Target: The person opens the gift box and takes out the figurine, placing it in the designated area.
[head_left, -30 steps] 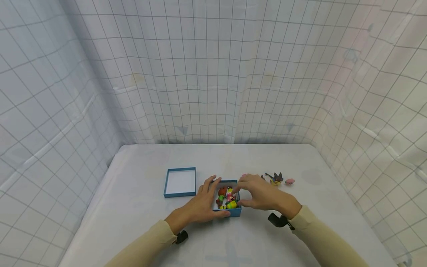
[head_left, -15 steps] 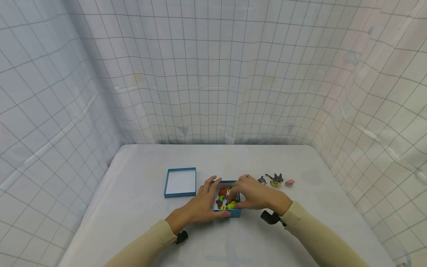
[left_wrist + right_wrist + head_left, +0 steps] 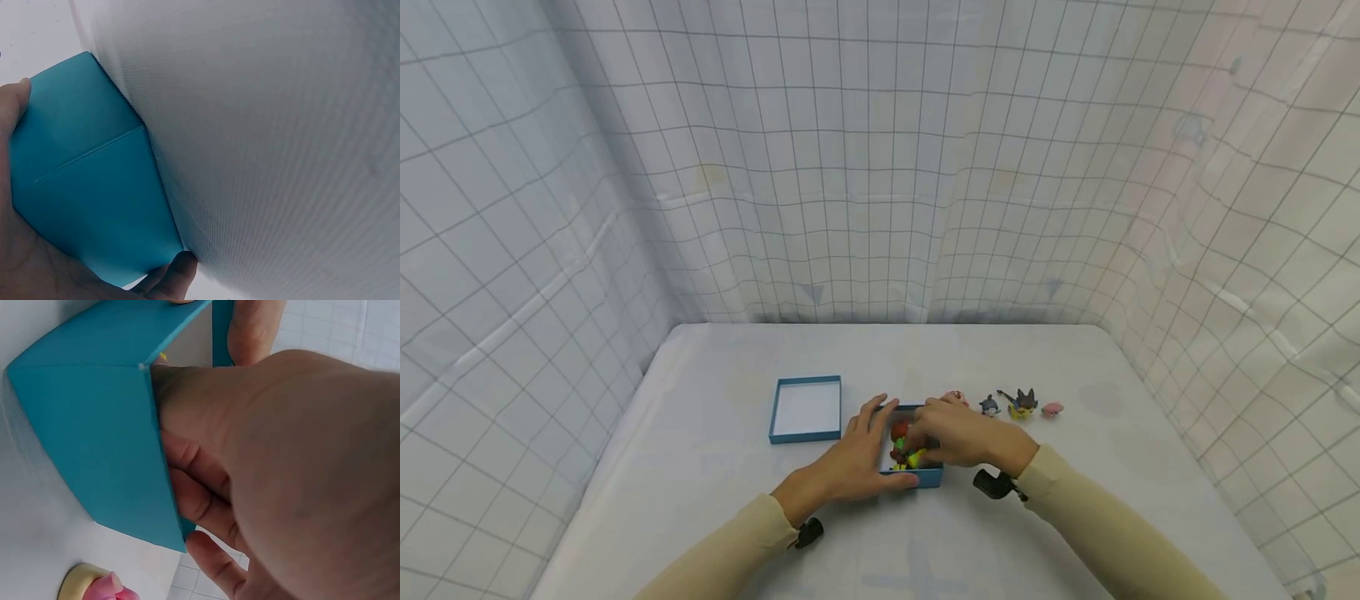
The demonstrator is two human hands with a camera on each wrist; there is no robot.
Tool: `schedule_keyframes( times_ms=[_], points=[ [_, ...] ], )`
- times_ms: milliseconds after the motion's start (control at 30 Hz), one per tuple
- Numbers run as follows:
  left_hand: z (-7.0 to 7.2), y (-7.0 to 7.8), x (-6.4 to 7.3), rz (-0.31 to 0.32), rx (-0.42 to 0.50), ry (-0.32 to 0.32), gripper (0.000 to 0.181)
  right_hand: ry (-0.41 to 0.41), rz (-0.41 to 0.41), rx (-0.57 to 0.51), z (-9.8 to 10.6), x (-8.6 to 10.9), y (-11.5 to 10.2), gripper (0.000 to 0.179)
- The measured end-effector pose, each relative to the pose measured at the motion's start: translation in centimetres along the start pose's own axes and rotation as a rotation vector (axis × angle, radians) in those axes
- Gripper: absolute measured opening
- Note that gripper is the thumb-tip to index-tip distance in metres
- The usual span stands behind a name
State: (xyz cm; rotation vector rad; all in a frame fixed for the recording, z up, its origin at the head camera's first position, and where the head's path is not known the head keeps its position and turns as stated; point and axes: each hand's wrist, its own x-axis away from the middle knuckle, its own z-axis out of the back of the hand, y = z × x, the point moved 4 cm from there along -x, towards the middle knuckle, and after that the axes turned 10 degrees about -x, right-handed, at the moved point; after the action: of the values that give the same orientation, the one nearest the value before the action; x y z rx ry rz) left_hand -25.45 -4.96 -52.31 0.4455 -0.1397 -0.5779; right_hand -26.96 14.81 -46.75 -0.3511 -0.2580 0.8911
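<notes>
A small blue box [image 3: 929,477] without its lid stands on the white table, holding several small toy figurines, among them a red-topped one [image 3: 899,429] and a yellow one [image 3: 915,459]. My left hand [image 3: 848,463] grips the box from the left, thumb on the near wall and fingers at the far side. In the left wrist view the box's blue outside [image 3: 94,194] fills the palm. From the right, my right hand [image 3: 964,433] reaches over the wall, thumb and some fingers down inside. Its fingertips are hidden, so I cannot tell what they hold.
The blue-edged lid [image 3: 806,408] lies white inside up, left of the box. Right of the box stand a pink figurine [image 3: 956,397], a grey-blue one [image 3: 989,406], a yellow one with dark ears [image 3: 1022,405] and a small pink piece [image 3: 1052,409]. Gridded white curtains [image 3: 880,208] surround the table.
My right hand has moved left and down into the box, covering more of the figurines there. The grey-blue figurine behind it has come into view. My left hand and the box stay put.
</notes>
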Motion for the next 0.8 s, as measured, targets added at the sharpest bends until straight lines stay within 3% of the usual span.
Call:
schedule_keyframes(
  times_ms=[500,800],
  points=[
    [-0.11,-0.2,-0.12,0.004,-0.018,0.002,0.127,0.015,-0.037,-0.006,-0.28,-0.13,0.2,0.02],
    [-0.14,-0.13,-0.09,-0.002,-0.017,0.003,0.126,0.045,-0.032,-0.113,-0.28,0.09,0.45,0.021]
  ],
)
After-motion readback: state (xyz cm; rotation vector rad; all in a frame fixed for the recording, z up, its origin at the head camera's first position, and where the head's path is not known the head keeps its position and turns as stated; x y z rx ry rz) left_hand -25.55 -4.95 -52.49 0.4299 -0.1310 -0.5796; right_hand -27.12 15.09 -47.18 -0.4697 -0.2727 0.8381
